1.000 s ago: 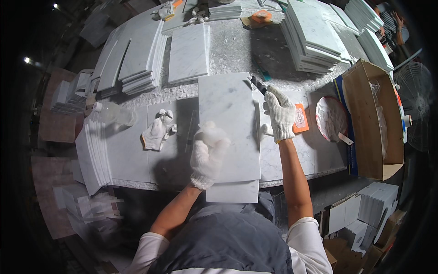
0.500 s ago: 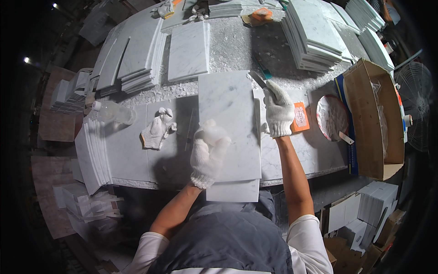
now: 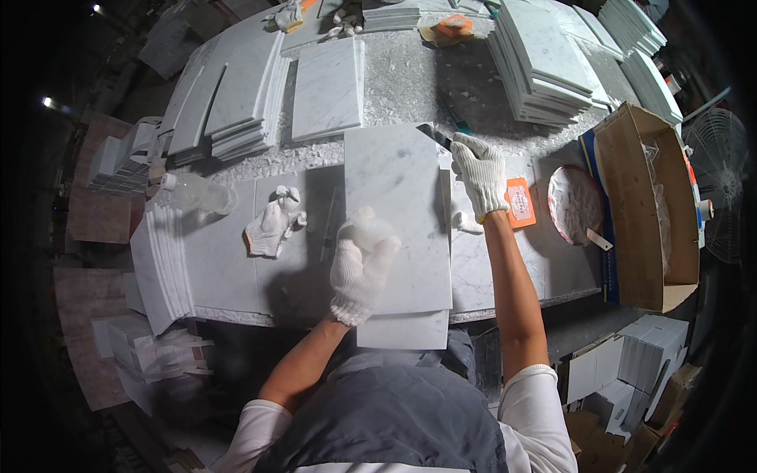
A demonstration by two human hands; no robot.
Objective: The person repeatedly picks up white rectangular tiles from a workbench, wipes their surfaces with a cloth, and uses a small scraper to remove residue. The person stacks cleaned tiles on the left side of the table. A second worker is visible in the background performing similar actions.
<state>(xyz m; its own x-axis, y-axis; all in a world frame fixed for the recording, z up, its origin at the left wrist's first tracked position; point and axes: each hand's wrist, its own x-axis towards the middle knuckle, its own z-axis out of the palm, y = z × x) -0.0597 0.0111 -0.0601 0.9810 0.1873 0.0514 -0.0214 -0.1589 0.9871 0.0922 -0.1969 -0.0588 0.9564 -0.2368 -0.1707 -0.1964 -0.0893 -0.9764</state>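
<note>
Fingers of the gloved right hand (image 3: 481, 169) curl round the near end of a dark, narrow tool (image 3: 436, 136), with no gap showing between glove and handle. Over the last second this hand has shifted a little away from the person, and the tool's tip, which stood just at the slab's upper right corner, now reaches farther left, across that corner. For the work in hand, this seems to put the tool over the slab itself; whether it touches the stone cannot be told.

The white, grey-veined marble slab (image 3: 398, 181) lies lengthwise before the person, its near end jutting past the edge of the tabletop (image 3: 398, 87), with another slab (image 3: 402, 333) showing beneath. It looks unmoved, as does the gloved left hand (image 3: 359, 272) at its left edge, which probably keeps it steady. Those fingers are bent but hazy in the view, so I cannot tell how tightly they fold or whether they hold anything.

A loose white glove (image 3: 274, 225) lies to the left; an orange block (image 3: 519, 202) sits just beside the right wrist.
</note>
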